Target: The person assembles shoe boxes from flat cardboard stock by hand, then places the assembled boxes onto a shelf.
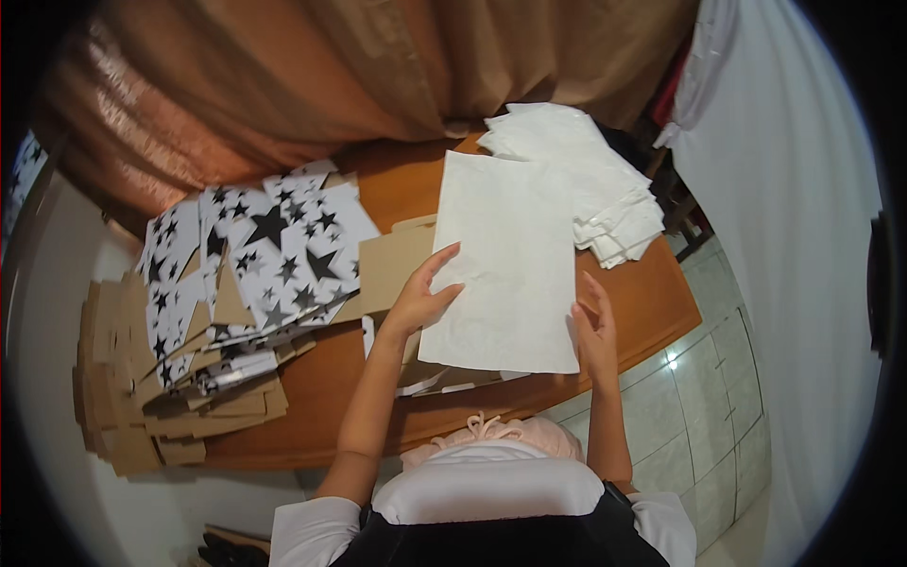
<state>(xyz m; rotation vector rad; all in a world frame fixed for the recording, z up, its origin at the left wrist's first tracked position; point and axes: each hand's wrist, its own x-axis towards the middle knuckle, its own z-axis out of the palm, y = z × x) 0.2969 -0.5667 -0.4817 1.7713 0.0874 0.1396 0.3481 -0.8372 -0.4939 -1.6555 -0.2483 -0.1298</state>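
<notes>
A white rectangular sheet (505, 274), slightly creased and paper-like, is in front of me above the table. At its left edge is my left hand (425, 298), with thumb and index finger over the top and the other fingers hidden. My right hand (595, 331) is beside the right edge, thumb against the border and fingers stretched out and apart. Partly hidden beneath the sheet lies a brown cardboard box (385, 269) with white edges showing near the table's front.
Flat cardboard pieces printed with black stars (269, 231) are piled on the left, over plain brown cardboard (109, 378). A stack of white sheets (557, 142) sits at the back right of the wooden table (652, 302). Brown curtains (359, 66) hang behind it.
</notes>
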